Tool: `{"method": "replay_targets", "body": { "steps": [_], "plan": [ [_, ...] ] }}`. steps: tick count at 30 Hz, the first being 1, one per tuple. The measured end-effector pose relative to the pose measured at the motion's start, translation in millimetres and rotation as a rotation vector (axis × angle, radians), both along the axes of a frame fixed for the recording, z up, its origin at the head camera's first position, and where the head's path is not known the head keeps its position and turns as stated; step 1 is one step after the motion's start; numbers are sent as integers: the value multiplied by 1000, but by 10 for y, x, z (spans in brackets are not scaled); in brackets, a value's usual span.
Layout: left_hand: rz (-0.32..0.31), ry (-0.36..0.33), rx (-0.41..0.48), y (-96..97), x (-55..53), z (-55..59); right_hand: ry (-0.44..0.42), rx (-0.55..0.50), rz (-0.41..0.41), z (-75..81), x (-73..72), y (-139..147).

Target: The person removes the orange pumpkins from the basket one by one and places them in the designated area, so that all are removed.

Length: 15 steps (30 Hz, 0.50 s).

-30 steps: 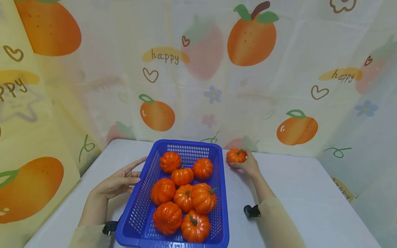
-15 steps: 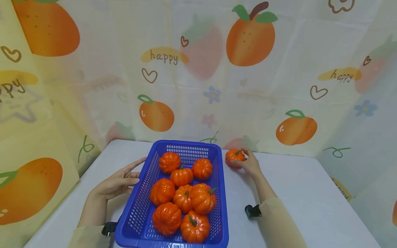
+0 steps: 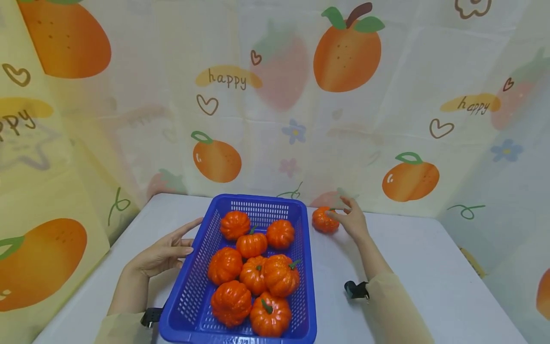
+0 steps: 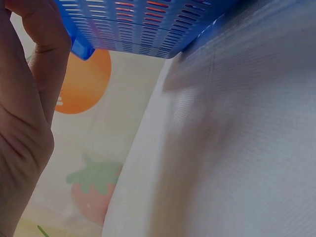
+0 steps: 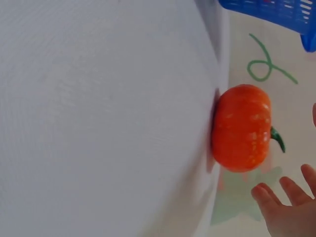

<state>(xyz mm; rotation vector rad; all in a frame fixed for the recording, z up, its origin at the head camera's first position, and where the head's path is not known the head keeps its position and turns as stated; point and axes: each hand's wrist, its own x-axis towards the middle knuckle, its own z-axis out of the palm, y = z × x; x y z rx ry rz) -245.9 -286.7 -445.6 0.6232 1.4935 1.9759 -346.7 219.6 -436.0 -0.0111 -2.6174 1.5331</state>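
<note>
A small orange pumpkin (image 3: 325, 220) with a green stem sits on the white table, just right of the basket's far end. My right hand (image 3: 353, 220) is close beside it with fingers spread. In the right wrist view a gap shows between those fingers (image 5: 295, 191) and the pumpkin. Several more pumpkins (image 3: 231, 303) lie inside the blue plastic basket (image 3: 312, 286). At the basket's left side is my left hand (image 3: 160, 253), its index finger stretched along the rim and its thumb at the outer wall. Its other fingers are partly hidden.
The white table (image 3: 412, 267) runs back to a hanging cloth (image 3: 266, 134) printed with fruit. On the left stands a yellow printed cloth (image 3: 38, 191). A dark wrist camera (image 3: 356, 289) sits by the right sleeve, another (image 3: 151, 316) by the left.
My right hand has let go of the pumpkin and drawn back up and to the right, its fingers spreading. The pumpkin stays on the table; my left hand stays put.
</note>
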Motion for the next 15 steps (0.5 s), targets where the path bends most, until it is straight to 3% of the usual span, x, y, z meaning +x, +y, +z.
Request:
{"method": "replay_targets", "body": {
  "steps": [8,15],
  "plan": [
    [-47,13,43,1,-22,-9,96,-156,71,280,114,-82],
    [-23,-1,34,-1,-4,-11,146,-147,202,363,194,-274]
  ]
}}
